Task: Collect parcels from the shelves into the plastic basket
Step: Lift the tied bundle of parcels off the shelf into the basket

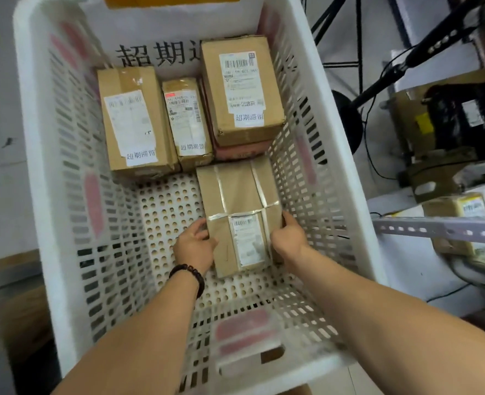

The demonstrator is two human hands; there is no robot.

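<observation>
A large white plastic basket (44, 172) with perforated walls fills the view. On its floor near the right wall lies a long brown taped parcel (237, 192) with a white label. My left hand (194, 248) grips its near left edge and my right hand (288, 236) grips its near right edge. At the far end stand three more labelled cardboard parcels: a wide one (134, 121) on the left, a narrow one (188, 124) in the middle, and a tall one (239, 89) on the right, resting on a pinkish parcel (239, 152).
Metal shelves (440, 228) run along the right, holding more parcels (460, 208) and a dark bag (463, 115). Black tripod legs and cables (349, 61) stand behind the basket's right wall. The basket floor to the left of the held parcel is bare.
</observation>
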